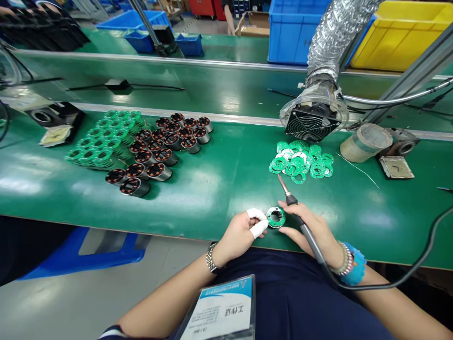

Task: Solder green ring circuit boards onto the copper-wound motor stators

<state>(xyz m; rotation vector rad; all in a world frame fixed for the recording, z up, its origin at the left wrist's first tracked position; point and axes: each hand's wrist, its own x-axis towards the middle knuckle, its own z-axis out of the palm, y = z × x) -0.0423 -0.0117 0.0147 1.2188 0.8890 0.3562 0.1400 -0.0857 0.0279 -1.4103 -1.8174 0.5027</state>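
Observation:
Near the table's front edge, a green ring-shaped circuit board (282, 218) sits on top of a round metal motor part, mostly hidden beneath it. My left hand (240, 232), with white covers on thumb and forefinger, pinches the left side of this piece. My right hand (320, 231) holds a soldering iron (307, 232), its tip pointing up and away from the piece. The thumb and fingertips of that hand are beside the ring's right side. Beyond the iron's tip lies a loose pile of green ring boards (297, 160).
Stacked green boards (106, 141) and rows of motor stators with copper windings (159, 170) stand at left. A fume fan (311, 123) hangs over the board pile. At right are a round tub (364, 144) and a sponge holder (396, 167). The iron's cable (421, 257) trails right.

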